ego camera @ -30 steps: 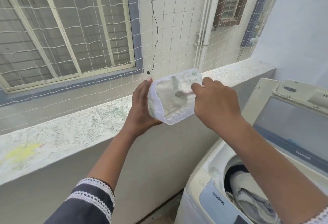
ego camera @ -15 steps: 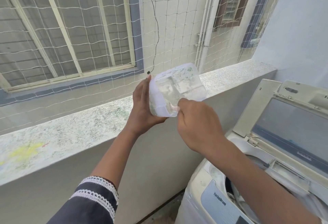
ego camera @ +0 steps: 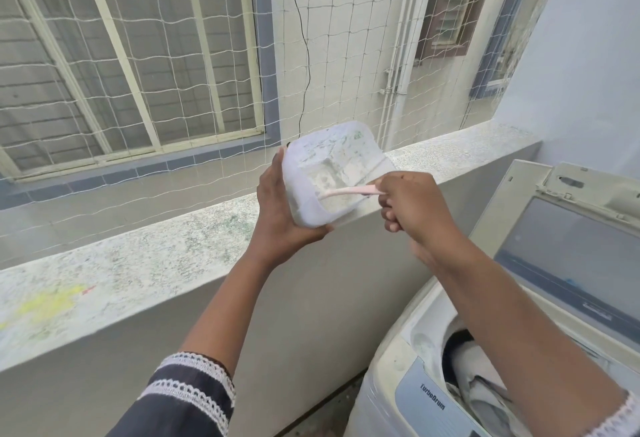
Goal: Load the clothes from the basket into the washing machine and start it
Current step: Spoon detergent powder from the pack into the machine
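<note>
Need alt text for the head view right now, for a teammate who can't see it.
Left hand holds a tilted clear plastic tub while the right hand dips a pale pink scoop into it, beside an open washing machine with clothes inside.

We see a translucent white container [ego camera: 332, 173] and a pale pink scoop [ego camera: 349, 191]. Our sleeve [ego camera: 194, 398] is dark with white lace bands; the ledge [ego camera: 138, 263] is speckled grey, stained yellow.

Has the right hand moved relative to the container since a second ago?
Yes. The right hand left the container mouth's top edge, now lower right, gripping a pink scoop.
</note>
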`<action>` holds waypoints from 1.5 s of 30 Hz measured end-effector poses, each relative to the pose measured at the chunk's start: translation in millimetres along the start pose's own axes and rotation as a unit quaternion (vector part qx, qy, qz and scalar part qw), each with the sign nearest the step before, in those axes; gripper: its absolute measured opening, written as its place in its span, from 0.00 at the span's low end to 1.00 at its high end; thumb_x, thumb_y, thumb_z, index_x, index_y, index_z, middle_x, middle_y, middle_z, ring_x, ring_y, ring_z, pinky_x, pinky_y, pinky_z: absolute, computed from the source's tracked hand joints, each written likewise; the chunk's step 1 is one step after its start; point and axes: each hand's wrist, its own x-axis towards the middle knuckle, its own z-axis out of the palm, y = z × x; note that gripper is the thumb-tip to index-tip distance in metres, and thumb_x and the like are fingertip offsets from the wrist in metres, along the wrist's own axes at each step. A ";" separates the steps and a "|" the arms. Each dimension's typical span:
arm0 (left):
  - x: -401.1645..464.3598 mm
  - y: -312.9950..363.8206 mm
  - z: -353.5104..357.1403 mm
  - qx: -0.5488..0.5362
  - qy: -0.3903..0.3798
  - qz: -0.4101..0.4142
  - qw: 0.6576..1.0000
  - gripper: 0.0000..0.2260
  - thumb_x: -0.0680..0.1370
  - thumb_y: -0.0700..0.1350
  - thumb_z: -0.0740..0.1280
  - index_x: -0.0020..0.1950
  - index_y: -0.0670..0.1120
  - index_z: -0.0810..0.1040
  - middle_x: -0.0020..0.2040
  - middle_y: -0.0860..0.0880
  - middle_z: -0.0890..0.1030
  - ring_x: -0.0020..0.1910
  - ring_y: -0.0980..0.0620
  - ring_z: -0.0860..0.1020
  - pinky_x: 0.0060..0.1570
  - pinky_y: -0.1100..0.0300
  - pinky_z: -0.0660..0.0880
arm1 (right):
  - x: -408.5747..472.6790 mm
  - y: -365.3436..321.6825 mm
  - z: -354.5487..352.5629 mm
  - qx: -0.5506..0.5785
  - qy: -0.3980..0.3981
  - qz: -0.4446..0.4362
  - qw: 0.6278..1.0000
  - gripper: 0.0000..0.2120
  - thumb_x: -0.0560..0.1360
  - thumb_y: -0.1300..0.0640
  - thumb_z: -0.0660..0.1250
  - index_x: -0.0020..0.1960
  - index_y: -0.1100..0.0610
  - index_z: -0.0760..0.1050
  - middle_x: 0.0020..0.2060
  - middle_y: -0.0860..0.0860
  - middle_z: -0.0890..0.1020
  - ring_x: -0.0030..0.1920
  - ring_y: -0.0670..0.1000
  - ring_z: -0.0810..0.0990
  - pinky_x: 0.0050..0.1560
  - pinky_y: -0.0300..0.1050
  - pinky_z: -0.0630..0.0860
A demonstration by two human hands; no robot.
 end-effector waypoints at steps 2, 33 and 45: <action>2.6 3.5 -2.0 -0.002 0.006 -0.007 1.000 0.61 0.60 0.51 0.83 0.78 0.62 0.42 0.71 0.65 0.54 0.75 0.57 0.55 0.74 0.46 0.61 | 7.4 -8.2 -2.2 0.022 0.007 -0.001 1.000 0.10 0.77 0.65 0.60 0.41 0.61 0.78 0.24 0.48 0.66 0.23 0.46 0.62 0.23 0.37 0.59; -5.7 13.1 7.5 0.073 0.148 0.049 0.985 0.46 0.72 0.62 0.71 0.79 0.46 0.51 0.77 0.50 0.54 0.78 0.50 0.53 0.76 0.48 0.57 | 63.2 -44.5 -2.1 0.020 0.035 -0.009 0.999 0.14 0.73 0.66 0.58 0.48 0.73 0.79 0.24 0.49 0.64 0.22 0.47 0.59 0.23 0.37 0.57; -28.0 66.8 78.9 -0.067 -0.129 0.050 0.988 0.03 0.79 0.43 0.68 0.51 0.49 0.79 0.44 0.54 0.81 0.40 0.56 0.78 0.39 0.62 0.74 | 51.1 -40.0 -60.0 0.065 0.048 0.008 0.997 0.12 0.74 0.65 0.59 0.45 0.68 0.80 0.23 0.48 0.63 0.22 0.45 0.60 0.22 0.37 0.56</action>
